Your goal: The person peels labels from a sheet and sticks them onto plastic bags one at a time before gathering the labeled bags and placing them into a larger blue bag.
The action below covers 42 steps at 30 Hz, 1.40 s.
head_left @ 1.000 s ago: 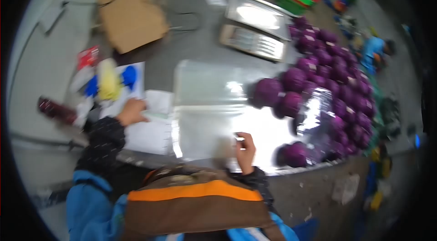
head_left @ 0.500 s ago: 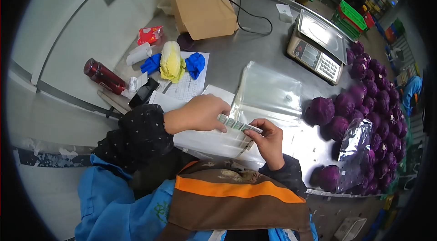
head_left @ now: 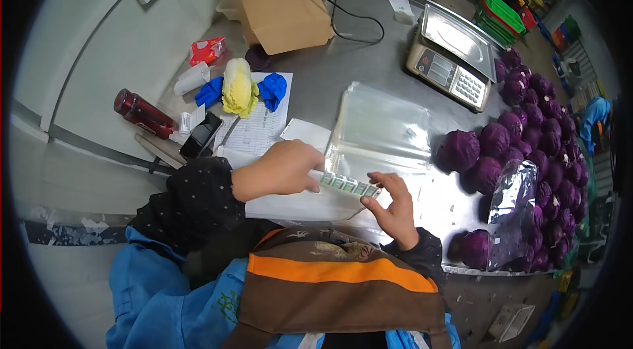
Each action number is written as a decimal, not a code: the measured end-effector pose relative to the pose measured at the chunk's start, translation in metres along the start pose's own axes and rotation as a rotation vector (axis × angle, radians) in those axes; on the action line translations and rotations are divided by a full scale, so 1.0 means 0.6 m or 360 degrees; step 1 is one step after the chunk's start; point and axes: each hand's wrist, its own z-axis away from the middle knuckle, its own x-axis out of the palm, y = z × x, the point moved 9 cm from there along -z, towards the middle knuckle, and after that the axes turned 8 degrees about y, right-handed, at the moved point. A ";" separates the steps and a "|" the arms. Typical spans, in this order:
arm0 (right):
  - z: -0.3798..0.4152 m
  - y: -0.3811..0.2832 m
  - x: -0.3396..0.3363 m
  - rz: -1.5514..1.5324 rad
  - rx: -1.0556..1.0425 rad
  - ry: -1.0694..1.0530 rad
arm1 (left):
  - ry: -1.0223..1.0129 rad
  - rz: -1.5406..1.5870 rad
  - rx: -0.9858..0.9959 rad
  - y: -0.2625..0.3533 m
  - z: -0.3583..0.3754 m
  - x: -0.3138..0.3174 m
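My left hand (head_left: 285, 167) is closed on the left end of a narrow strip of green-and-white labels (head_left: 346, 184), pinching it between thumb and fingers. At the strip's other end, my right hand (head_left: 393, 209) has its thumb and forefinger apart, one on each side of the strip; whether the fingertips touch it is hard to make out. Beneath and beyond the hands lies a stack of clear plastic bags (head_left: 382, 118) on the metal table. White paper (head_left: 306, 132) is just past my left hand.
Purple cabbages (head_left: 461, 151) are heaped on the right, with a clear bag (head_left: 513, 214) over some. A scale (head_left: 448, 65) stands behind. Farther left are a napa cabbage (head_left: 239, 88), blue gloves (head_left: 271, 90), a dark red bottle (head_left: 142, 113), a phone-like device (head_left: 201, 136) and a cardboard box (head_left: 280, 9).
My right thumb and forefinger have spread apart from their pinch on the label strip. My left hand keeps its hold. The whole view has shifted slightly.
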 end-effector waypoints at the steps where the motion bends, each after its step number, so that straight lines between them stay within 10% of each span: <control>1: -0.011 -0.016 -0.005 -0.0001 0.0003 0.0002 | -0.0004 -0.0002 0.0001 0.010 0.000 0.000; 9: -0.011 -0.149 0.023 0.0357 -0.0875 0.0011 | -0.0139 -0.0105 0.0109 0.038 -0.009 0.025; 15: -0.017 -0.075 0.023 0.0075 -0.0110 -0.0057 | -0.0137 -0.0127 0.0102 0.041 -0.007 0.031; 19: 0.022 -0.111 0.032 0.0324 -0.0724 -0.0205 | -0.0153 -0.0150 0.0082 0.035 -0.010 0.039; 23: -0.005 -0.044 0.010 -0.0386 0.0139 0.0009 | -0.0165 -0.0129 0.0085 0.034 -0.009 0.043; 28: 0.029 -0.107 0.037 -0.0259 -0.0687 -0.0366 | -0.0173 -0.0323 0.0125 0.003 -0.006 0.063; 31: 0.018 -0.080 0.016 -0.0713 -0.0220 -0.0246 | -0.0217 -0.0196 0.0050 0.003 -0.011 0.060; 39: 0.039 -0.082 0.045 -0.0361 -0.0414 -0.0360 | -0.0242 -0.0228 -0.0068 -0.034 -0.006 0.061; 42: 0.041 0.001 0.016 -0.0888 0.0221 -0.0073 | -0.0340 -0.0363 -0.0139 -0.156 -0.015 0.049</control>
